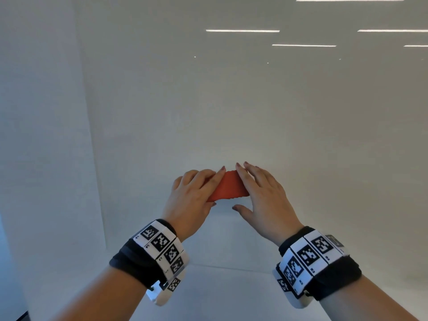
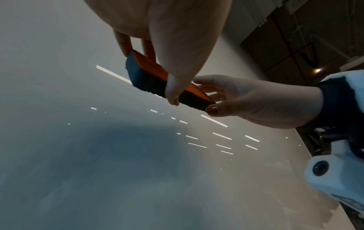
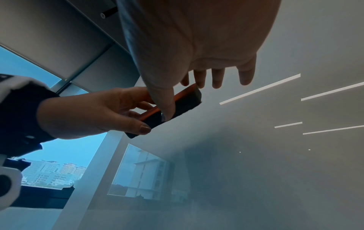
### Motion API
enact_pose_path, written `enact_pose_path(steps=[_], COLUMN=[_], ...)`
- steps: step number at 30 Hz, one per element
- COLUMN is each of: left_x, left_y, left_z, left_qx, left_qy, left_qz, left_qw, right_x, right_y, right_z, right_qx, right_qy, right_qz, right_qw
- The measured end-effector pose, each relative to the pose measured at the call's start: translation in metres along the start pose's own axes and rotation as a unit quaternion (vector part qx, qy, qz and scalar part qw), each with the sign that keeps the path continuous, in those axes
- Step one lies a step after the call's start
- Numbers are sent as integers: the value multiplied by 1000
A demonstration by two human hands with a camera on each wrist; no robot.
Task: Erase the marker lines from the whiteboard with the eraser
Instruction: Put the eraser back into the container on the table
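Observation:
An eraser (image 1: 228, 186) with an orange back and dark felt (image 2: 193, 96) is held just in front of the whiteboard (image 1: 231, 100), felt side toward the board. My left hand (image 1: 214, 185) grips its left end, fingers over the orange back and thumb on the felt (image 2: 173, 96). My right hand (image 1: 240, 185) pinches the right end, with its fingers along the back and its thumb (image 3: 167, 112) on the felt side. No marker lines show on the visible board. The bright streaks on it are reflected ceiling lights.
A white side panel (image 1: 46, 135) meets the board on the left. A pale ledge (image 1: 231, 293) runs below my wrists. In the right wrist view a window (image 3: 59, 171) with buildings outside lies to the left of the board.

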State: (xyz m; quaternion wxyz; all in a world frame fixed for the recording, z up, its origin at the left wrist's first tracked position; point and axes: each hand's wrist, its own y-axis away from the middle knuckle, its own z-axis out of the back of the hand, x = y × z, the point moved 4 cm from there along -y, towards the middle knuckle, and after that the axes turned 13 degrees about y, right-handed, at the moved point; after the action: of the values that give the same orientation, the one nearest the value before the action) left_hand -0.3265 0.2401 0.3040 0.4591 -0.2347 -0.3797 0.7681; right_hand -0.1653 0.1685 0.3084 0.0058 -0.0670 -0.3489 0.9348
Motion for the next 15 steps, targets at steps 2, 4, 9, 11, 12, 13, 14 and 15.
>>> enact_pose_path(steps=[2,4,9,11,12,13,14,15], left_x=[-9,-15,-30,-35,-38,-42,-46,-51], left_y=[6,11,28,36,40,45,50,55], left_z=[-3,-6,-15,-18,-19,-21,-22,-24], left_qx=[6,12,36,47,50,52,55,55], left_qy=[13,26,74,96,105,113,121,131], left_qz=[1,0,-1,5,6,3,-1,-3], left_qw=[1000,1000,997,994,993,992,991,990], right_x=[0,-1,-2,-1,1,2,3,3], right_y=[10,20,48,60,67,75,83,92], right_z=[3,5,10,12,13,14,16,17], right_qx=[-15,-22,-13,-2,3,8,13,19], right_qy=[1,5,23,28,28,29,31,35], right_qz=[-3,-14,-39,-53,-60,-68,-77,-86], right_qw=[1000,1000,999,998,998,997,996,996])
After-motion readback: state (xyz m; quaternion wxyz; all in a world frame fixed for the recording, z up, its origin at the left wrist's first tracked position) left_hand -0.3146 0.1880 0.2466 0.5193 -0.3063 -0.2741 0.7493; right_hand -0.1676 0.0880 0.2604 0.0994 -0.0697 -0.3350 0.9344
